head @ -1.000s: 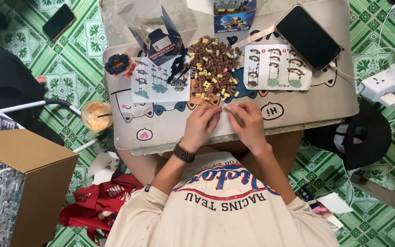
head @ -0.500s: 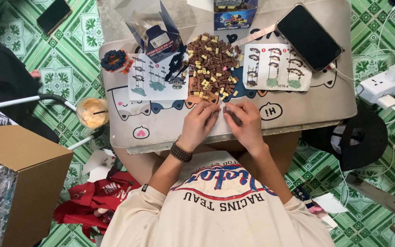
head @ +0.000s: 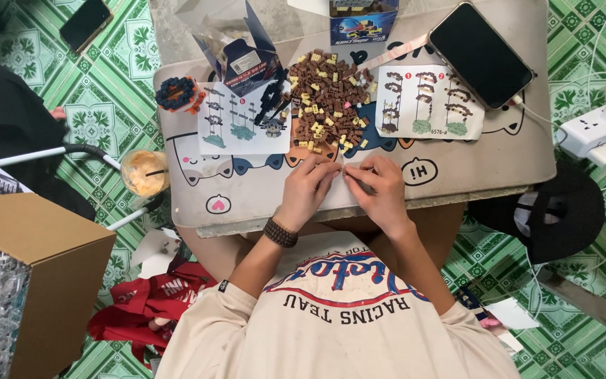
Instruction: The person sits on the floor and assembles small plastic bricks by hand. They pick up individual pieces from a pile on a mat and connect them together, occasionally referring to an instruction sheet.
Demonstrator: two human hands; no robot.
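Observation:
My left hand [head: 308, 188] and my right hand [head: 380, 188] meet over the near part of a small low table [head: 247, 189], fingertips pinched together around a tiny pale piece that is mostly hidden by the fingers. A beaded bracelet circles my left wrist. Just beyond the hands lies a pile of small brown and yellow building bricks [head: 330, 98]. An instruction sheet [head: 243, 119] lies left of the pile and another sheet [head: 429, 102] to its right. A small dark assembled part [head: 273, 95] rests between the left sheet and the pile.
A black phone [head: 480, 52] lies at the table's far right, with a blue box [head: 362, 17] and an opened clear bag [head: 229, 35] at the back. A round dark piece [head: 175, 92] sits far left. A drink cup [head: 144, 172], cardboard box [head: 36, 281], power strip [head: 601, 130] and black cap [head: 562, 207] surround the table.
Both hands stay pinched together over the table's near edge with only small finger movements. The camera view has shifted slightly.

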